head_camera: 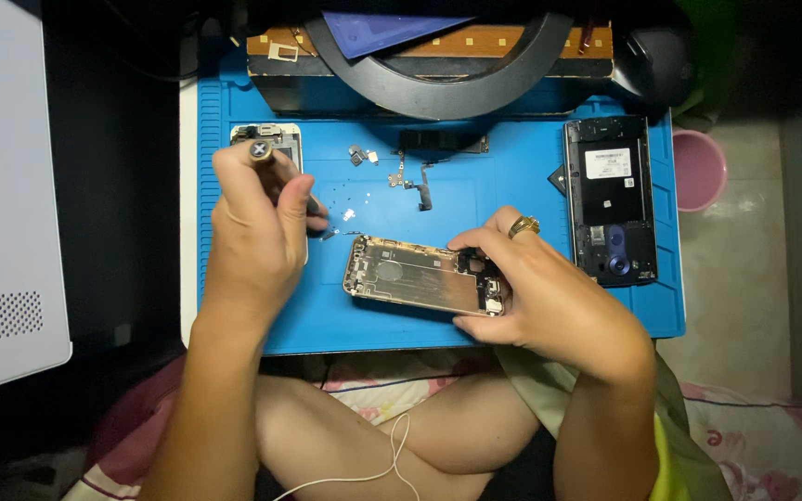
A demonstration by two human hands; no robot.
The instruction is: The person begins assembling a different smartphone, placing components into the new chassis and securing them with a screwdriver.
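Gold phone housing (420, 276): opened, lying near the middle of the blue mat (512, 186). Right hand (549, 297): arched over the housing's right end, grip pinching its edges, ring on one finger. Left hand (252, 241): raised left of the housing, grip pressed together around an upright screwdriver (276, 172). Black phone frame (608, 199): right of the housing.

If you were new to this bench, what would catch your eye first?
The opened gold phone shell at the middle of the blue mat, steadied by the right hand. The left hand holds a screwdriver upright over small screws. A second, dark phone back lies at the mat's right.
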